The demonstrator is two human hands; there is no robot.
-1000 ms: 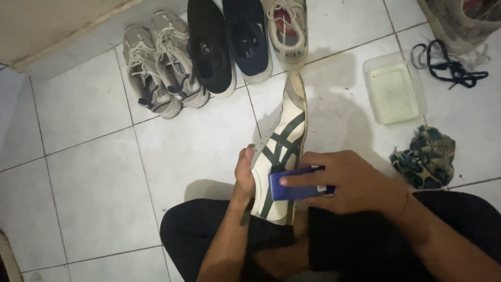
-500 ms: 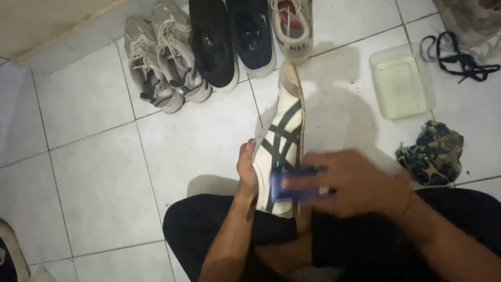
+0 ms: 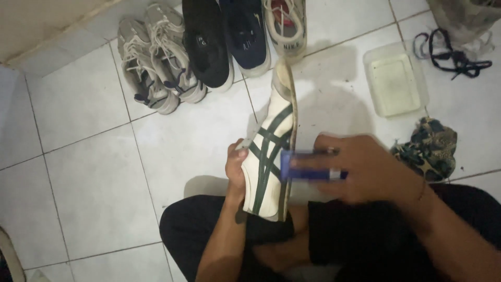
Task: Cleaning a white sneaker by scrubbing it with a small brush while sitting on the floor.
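Head view: left hand (image 3: 236, 169) closed round white sneaker (image 3: 269, 156), propped on lap, toe pointing away. Right hand (image 3: 365, 168), blurred, fingers wrapped on blue brush (image 3: 308, 166) against sneaker's side. Shoe row (image 3: 209, 47) beyond; tub (image 3: 395, 79), cloth (image 3: 429, 148) on tiles to right.

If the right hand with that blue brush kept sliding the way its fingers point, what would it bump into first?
The right hand points left, pressing the blue brush against the white shoe. Straight on, it would cross the shoe's side and probably meet the left hand gripping the far edge, though depth is unclear.
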